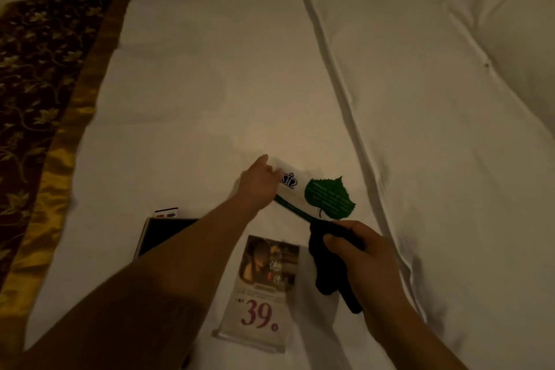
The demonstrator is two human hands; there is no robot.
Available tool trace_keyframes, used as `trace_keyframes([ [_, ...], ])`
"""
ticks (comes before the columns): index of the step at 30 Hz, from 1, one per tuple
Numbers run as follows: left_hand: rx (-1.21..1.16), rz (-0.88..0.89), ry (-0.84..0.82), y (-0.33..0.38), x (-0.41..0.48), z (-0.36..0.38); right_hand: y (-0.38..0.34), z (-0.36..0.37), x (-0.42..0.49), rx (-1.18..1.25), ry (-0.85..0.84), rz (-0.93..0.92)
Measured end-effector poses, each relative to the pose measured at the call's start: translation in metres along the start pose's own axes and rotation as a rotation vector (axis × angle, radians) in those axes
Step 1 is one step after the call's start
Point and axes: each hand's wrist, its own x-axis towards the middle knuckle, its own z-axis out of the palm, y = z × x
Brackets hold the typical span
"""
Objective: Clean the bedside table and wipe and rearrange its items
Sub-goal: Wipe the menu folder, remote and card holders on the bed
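White bed [210, 69] linen holds the bedside items; wiping them one at a time looks to be the step in hand.

Head view: the left grip [259, 182] pinches one end of a stiff white card [292, 186] with a crown mark and a green edge, lifting that end off the sheet. The right grip [363, 258] is curled round a limp dark cloth [326, 267] just beside the card's other end. A flat, glossy green leaf-shaped card [329, 198] touches the white card. Nearer lie a clear, hard-edged acrylic sign [264, 294] printed "39" and a dark flat box [162, 237]. The bedside table itself is out of view. Next, I judge, the cloth must be drawn along the card while the pinch keeps it steady, since thin card bends easily.
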Motion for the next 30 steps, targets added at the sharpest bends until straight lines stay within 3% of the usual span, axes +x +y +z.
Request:
trace_keyframes([
  [3,0.015,0.007,0.038,-0.009,-0.001,-0.004,0.001,0.001,0.002,0.014,0.012,0.003],
  [10,-0.512,-0.165,0.026,-0.027,-0.048,-0.006,-0.006,0.007,0.002,0.021,0.079,-0.108],
  [16,-0.702,-0.161,0.048,-0.029,-0.101,0.001,-0.011,0.033,0.009,-0.228,0.168,-0.265],
  [19,-0.824,-0.203,-0.031,-0.024,-0.119,0.000,-0.005,0.052,-0.004,-0.400,0.048,-0.309],
  [21,-0.865,-0.228,-0.052,-0.022,-0.125,-0.002,0.000,0.060,-0.017,-0.484,-0.033,-0.355],
  [26,-0.894,-0.252,-0.059,-0.027,-0.134,-0.010,-0.003,0.064,-0.030,-0.463,-0.040,-0.491],
  [30,-0.869,-0.189,-0.070,-0.023,-0.140,-0.011,-0.005,0.058,-0.021,-0.642,-0.018,-0.618],
])
